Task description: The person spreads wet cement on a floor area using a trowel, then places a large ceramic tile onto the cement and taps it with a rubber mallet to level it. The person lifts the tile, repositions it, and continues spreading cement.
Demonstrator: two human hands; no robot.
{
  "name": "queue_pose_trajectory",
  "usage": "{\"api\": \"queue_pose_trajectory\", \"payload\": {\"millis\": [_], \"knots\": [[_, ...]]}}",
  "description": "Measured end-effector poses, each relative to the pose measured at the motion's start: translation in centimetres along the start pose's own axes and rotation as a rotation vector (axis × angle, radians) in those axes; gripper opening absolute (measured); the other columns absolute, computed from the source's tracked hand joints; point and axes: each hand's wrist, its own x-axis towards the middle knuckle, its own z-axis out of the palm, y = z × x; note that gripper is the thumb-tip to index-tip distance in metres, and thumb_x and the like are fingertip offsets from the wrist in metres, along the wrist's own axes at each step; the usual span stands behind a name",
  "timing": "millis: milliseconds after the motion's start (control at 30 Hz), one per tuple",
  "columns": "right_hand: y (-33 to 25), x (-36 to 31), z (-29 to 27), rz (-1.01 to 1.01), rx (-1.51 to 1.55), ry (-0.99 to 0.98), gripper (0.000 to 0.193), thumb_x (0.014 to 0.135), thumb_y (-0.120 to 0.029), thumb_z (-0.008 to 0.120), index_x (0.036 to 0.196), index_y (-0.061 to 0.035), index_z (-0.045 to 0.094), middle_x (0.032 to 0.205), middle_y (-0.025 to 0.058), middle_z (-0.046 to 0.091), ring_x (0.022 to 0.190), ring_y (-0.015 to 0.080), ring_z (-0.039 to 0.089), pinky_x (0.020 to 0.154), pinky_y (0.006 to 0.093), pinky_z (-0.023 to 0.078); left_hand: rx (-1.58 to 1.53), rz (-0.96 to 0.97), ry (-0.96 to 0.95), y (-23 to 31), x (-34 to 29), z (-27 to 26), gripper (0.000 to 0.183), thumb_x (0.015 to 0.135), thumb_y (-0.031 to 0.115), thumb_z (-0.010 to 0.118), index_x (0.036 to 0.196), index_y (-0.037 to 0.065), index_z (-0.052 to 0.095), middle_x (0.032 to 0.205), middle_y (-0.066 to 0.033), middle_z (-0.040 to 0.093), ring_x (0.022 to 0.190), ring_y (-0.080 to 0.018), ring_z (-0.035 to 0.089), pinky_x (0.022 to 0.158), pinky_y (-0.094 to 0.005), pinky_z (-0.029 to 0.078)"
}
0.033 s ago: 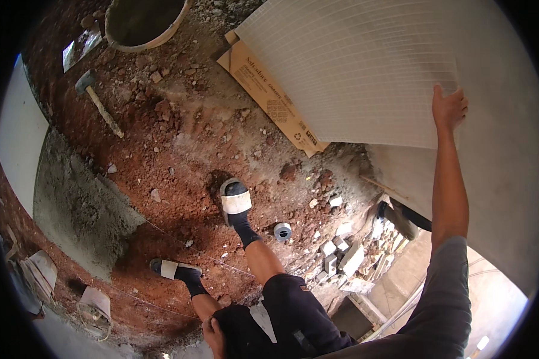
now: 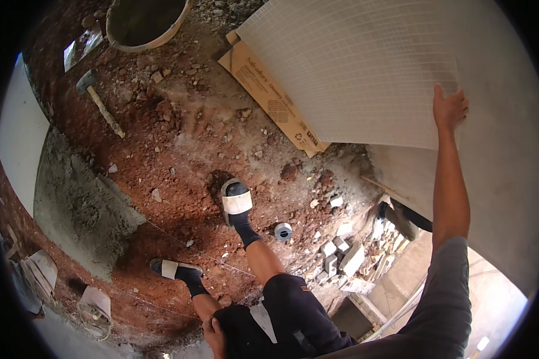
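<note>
I look down on crumbly reddish ground (image 2: 173,143) strewn with stones, a smooth grey surface (image 2: 503,167) filling the right side. Before it slants the broad, grid-textured tile (image 2: 353,72), its left edge along printed brown cardboard (image 2: 275,102). I see the right hand (image 2: 450,109) gripping the tile's right edge, near the lower corner; the left hand (image 2: 214,337) rests beside dark shorts (image 2: 305,314), its fingers too hidden for me to tell open from closed.

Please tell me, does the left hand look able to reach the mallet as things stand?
Probably not without stepping forward: the left hand is at the left leg, and the mallet lies on the soil beyond both feet, though nothing covers it.
</note>
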Motion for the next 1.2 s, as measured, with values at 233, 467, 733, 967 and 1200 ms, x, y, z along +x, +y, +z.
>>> {"api": "queue_pose_trajectory", "payload": {"millis": [233,467,733,967,1200], "knots": [[0.5,-0.1,-0.4,-0.024,0.011,0.065,0.078,0.085,-0.055,0.06,0.137,0.0002,0.04,0.135,0.0218,0.044,0.125,0.0366,0.042,0.102,0.0492,0.035,0.021,0.047,-0.015,0.4,1.6,0.6,0.036,0.097,0.025,0.05,0.111,-0.008,0.058,0.104,-0.0209,0.061,0.1,-0.0338,0.059,0.089,-0.0392,0.044],[2.6,-1.4,-3.8,-0.15,0.172,0.02,0.064,0.086,-0.045,0.066,0.125,0.0022,0.048,0.124,0.0225,0.053,0.114,0.0374,0.052,0.094,0.0464,0.042,-0.046,0.115,-0.044,4.4,1.0,-1.3,0.047,0.096,0.035,0.056,0.119,-0.005,0.059,0.117,-0.0248,0.061,0.11,-0.0365,0.056,0.098,-0.0407,0.042],[3.5,-4.4,-10.0,-0.126,0.515,-0.41,0.076,0.082,-0.05,0.069,0.121,0.0133,0.053,0.117,0.0333,0.059,0.114,0.0393,0.058,0.096,0.0423,0.044,-0.082,0.125,-0.034,4.6,0.6,-4.5,0.048,0.097,0.034,0.054,0.122,-0.006,0.057,0.118,-0.0242,0.061,0.11,-0.0329,0.056,0.096,-0.0384,0.044],[3.9,-6.6,-12.5,-0.208,0.573,-0.77,0.082,0.083,-0.05,0.067,0.126,0.0169,0.049,0.122,0.0362,0.055,0.12,0.0412,0.054,0.1,0.0397,0.043,-0.021,0.159,0.036,8.3,3.1,-5.8,0.03,0.099,0.021,0.048,0.111,-0.005,0.058,0.107,-0.0201,0.058,0.099,-0.0323,0.057,0.09,-0.0364,0.043],[4.3,-12.0,-15.2,-0.343,0.696,-0.823,0.051,0.088,-0.041,0.064,0.111,0.0046,0.066,0.104,0.0257,0.067,0.086,0.0341,0.069,0.083,0.0406,0.053,-0.449,0.599,0.131,28.3,6.5,-8.8,0.033,0.101,0.02,0.048,0.123,-0.003,0.057,0.119,-0.0137,0.059,0.112,-0.025,0.056,0.097,-0.0359,0.043]]}}
